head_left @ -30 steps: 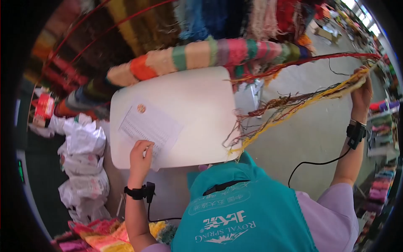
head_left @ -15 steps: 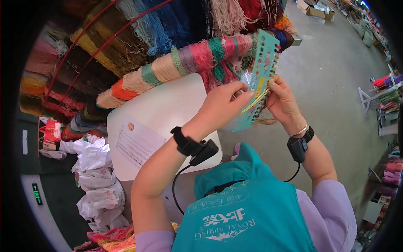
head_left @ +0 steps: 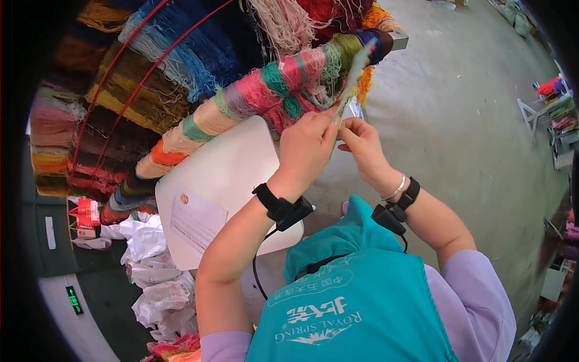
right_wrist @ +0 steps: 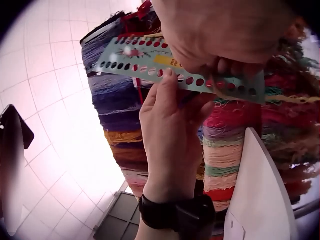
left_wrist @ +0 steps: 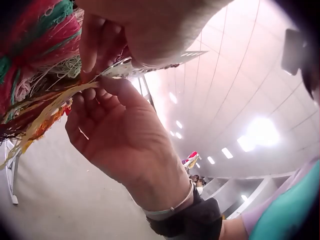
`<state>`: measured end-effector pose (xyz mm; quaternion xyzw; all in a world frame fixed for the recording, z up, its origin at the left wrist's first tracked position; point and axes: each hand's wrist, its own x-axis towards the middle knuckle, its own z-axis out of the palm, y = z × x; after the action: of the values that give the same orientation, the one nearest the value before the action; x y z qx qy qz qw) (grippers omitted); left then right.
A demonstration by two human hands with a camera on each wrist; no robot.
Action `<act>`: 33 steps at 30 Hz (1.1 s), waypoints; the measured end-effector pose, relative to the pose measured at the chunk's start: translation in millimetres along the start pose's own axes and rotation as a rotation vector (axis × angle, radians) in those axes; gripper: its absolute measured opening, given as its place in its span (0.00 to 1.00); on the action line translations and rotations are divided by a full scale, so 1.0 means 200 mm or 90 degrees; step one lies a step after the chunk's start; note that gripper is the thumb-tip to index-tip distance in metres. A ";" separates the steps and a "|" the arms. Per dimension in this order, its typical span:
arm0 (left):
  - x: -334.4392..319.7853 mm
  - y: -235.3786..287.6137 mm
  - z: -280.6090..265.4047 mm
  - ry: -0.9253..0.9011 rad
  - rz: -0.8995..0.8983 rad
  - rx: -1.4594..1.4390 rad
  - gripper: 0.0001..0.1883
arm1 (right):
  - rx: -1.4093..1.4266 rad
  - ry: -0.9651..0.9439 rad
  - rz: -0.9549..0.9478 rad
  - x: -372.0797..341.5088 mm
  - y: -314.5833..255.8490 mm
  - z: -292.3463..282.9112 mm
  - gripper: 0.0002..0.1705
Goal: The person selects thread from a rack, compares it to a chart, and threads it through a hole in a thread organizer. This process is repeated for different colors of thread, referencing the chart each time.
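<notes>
Seemingly fitting yarn (left_wrist: 62, 93) to a holed card (right_wrist: 145, 61).
Clamping card in left hand (right_wrist: 169, 120), pinching yarn in right hand (left_wrist: 132, 135); probably needs steady card, gentle pull next.

Both arms (head_left: 235, 241) bent, left hand (head_left: 306, 145) and right hand (head_left: 365, 151) close together, fingers curled, thumbs pressing.

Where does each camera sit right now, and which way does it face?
Head: on the head, looking forward and down at the white table and yarn; left hand, right hand, arms and teal garment show.
Left wrist: looks past the near left hand to the right hand pinching strands, ceiling behind.
Right wrist: looks past the near right hand to the left hand holding the card, yarn behind.
Shared: both wrist views show both hands and the card.
</notes>
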<state>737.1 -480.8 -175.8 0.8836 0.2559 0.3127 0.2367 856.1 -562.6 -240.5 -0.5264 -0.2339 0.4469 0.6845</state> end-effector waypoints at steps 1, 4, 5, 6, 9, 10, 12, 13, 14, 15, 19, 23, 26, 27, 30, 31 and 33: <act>-0.01 0.01 0.01 -0.015 0.003 0.005 0.10 | 0.020 0.005 -0.004 0.01 0.02 -0.01 0.09; 0.00 -0.03 0.00 0.015 0.024 0.060 0.10 | 0.169 -0.032 0.046 0.01 0.01 -0.04 0.07; 0.02 -0.04 -0.03 0.011 0.003 0.098 0.10 | 0.232 -0.052 0.073 0.00 0.00 -0.07 0.07; 0.03 -0.06 -0.07 0.009 -0.019 0.134 0.10 | 0.278 -0.173 0.132 0.01 0.00 -0.15 0.06; 0.07 -0.15 -0.16 0.027 -0.025 0.192 0.10 | 0.232 -0.348 0.276 0.02 -0.01 -0.45 0.04; 0.07 -0.17 -0.18 0.036 -0.017 0.202 0.11 | 0.100 -0.274 0.297 0.02 -0.02 -0.50 0.04; 0.08 -0.17 -0.24 -0.014 -0.073 0.205 0.12 | -0.226 -0.180 0.198 0.05 -0.01 -0.63 0.06; 0.09 -0.18 -0.27 -0.031 -0.088 0.209 0.13 | -0.320 -0.117 0.160 0.10 0.06 -0.76 0.09; 0.09 -0.18 -0.29 -0.048 -0.103 0.213 0.13 | -0.412 -0.055 0.120 0.16 0.14 -0.89 0.11; 0.09 -0.18 -0.31 -0.056 -0.101 0.219 0.13 | -0.572 -0.011 0.104 0.20 0.17 -0.99 0.13; 0.11 -0.20 -0.38 -0.085 -0.096 0.204 0.14 | -0.962 0.070 0.024 0.25 0.19 -1.10 0.28; 0.10 -0.16 -0.41 -0.154 -0.180 0.006 0.14 | -0.772 -0.097 -0.168 0.23 0.23 -0.92 0.48; 0.06 -0.11 -0.37 -0.236 -0.254 -0.191 0.15 | -0.374 -0.164 -0.146 0.19 0.02 -0.47 0.53; 0.04 -0.12 -0.34 -0.250 -0.228 -0.257 0.14 | -0.262 -0.208 -0.129 0.20 0.01 -0.34 0.50; 0.01 -0.12 -0.33 -0.212 -0.182 -0.327 0.15 | -0.012 -0.351 -0.015 0.23 0.05 -0.15 0.36; 0.00 -0.14 -0.36 -0.206 -0.192 -0.285 0.14 | 0.012 -0.415 0.065 0.25 0.12 -0.14 0.30; -0.02 -0.24 -0.48 -0.189 -0.216 -0.197 0.16 | 0.040 -0.553 0.309 0.22 0.03 -0.07 0.11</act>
<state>654.4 -422.6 -138.8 0.8176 0.3119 0.1708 0.4529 886.9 -531.3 -258.4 -0.3096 -0.3545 0.7784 0.4154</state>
